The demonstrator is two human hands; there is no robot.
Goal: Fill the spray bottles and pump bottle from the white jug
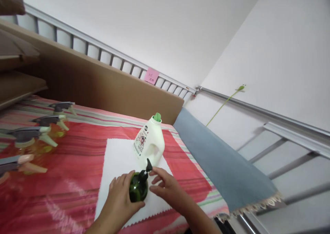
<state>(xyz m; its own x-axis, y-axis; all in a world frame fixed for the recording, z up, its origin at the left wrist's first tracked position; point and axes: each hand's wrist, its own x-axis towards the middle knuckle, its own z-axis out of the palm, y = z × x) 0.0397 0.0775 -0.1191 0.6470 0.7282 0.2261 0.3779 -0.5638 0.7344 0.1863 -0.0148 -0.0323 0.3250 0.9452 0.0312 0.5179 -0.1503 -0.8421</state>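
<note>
A dark green pump bottle (138,192) with a black pump top (146,168) stands on a white cloth (113,158). My left hand (122,196) is wrapped round the bottle from the left, thumb at its near side. Just right of the pump, my right hand (166,189) has its fingers bent and apart. Its index fingertip is close to the pump head; whether it touches I cannot tell. Behind the bottle, a white jug (157,142) with a handle, a printed label and something green in its mouth stands upright on the cloth.
Several spray bottles (24,137) with grey trigger tops line the left side of the red striped tablecloth (77,151). A cardboard panel (116,89) runs along the back, below a pink note (152,75) on a metal rail. Blue-grey fabric (219,158) borders the right.
</note>
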